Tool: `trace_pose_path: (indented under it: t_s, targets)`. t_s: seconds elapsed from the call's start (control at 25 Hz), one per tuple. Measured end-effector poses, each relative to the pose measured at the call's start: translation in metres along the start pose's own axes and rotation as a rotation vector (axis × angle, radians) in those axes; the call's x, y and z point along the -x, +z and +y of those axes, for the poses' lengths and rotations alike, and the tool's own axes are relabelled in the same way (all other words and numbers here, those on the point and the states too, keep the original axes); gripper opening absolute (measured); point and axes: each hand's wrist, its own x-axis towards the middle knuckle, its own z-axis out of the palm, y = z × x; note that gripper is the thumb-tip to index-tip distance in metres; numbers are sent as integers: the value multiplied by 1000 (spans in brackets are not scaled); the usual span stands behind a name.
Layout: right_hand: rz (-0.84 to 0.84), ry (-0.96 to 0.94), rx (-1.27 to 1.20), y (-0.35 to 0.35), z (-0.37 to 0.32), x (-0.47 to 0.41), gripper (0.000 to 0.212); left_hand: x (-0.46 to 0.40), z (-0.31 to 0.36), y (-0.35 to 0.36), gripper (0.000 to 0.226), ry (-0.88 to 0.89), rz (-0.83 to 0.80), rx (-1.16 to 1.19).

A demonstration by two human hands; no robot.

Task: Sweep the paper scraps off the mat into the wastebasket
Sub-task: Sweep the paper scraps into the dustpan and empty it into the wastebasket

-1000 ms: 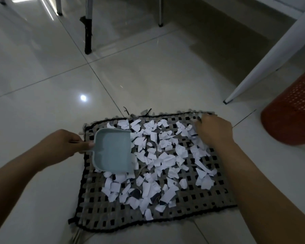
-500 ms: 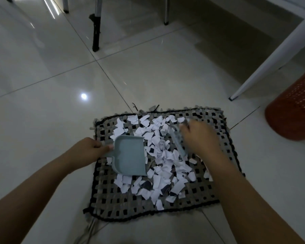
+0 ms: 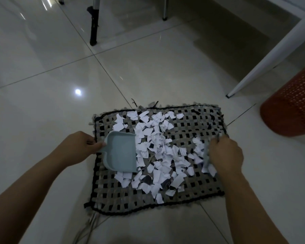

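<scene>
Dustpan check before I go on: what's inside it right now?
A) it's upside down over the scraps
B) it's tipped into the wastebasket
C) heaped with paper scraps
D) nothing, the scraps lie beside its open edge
D: the dustpan, held at its handle by the left hand, shows a bare pale-blue inside, while the paper scraps lie on the mat against its open edge; the wastebasket stands apart on the right.

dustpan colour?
Pale blue-green dustpan, plain, no pattern; the head view shows it best.

no readable text, labels or numbers
</scene>
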Motion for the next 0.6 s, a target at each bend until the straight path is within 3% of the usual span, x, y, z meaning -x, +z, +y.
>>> trace_pose_path:
  t_s: [0.2,0.6]
  targets:
    - [-43,-185,56,30,-45,28,32,-4,-6,15,58,5,-8,55]
    - [-176,-442,-69,48,-90,44,37,3,-6,27,51,13,-58,205]
